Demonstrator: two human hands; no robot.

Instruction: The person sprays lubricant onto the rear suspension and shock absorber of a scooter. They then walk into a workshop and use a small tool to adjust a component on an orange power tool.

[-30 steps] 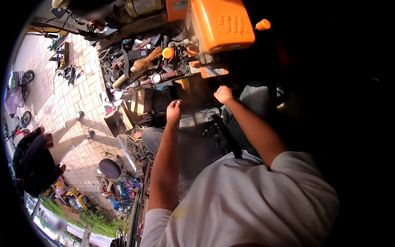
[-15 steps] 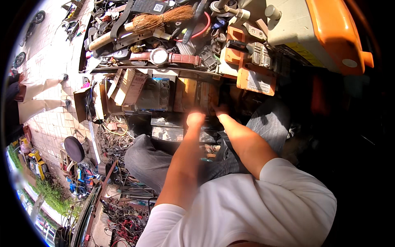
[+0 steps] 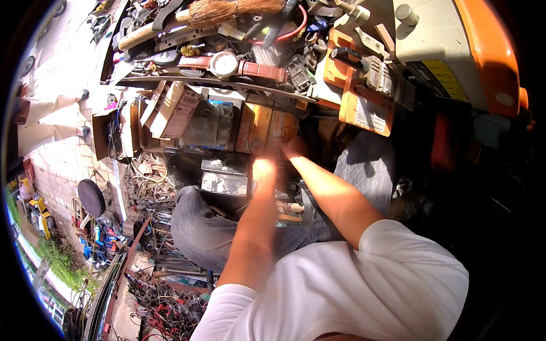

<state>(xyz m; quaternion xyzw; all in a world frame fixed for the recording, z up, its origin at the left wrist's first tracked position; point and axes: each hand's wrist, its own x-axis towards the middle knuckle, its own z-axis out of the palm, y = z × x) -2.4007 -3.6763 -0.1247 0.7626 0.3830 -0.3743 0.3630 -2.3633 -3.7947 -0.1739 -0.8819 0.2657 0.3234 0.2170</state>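
- The left hand and right hand reached together under the cluttered worktop, toward the shelf of boxes just below its edge.
- Both sat at an orange-brown box; glare washed out the fingers, so I could not tell whether either grip was closed on it.
- The boxes stood packed side by side, probably to fit the narrow space.
- A dark case lay just beside the left wrist, over the person's lap.
- On the worktop lay a watch, a broom and loose parts, heaped without order.
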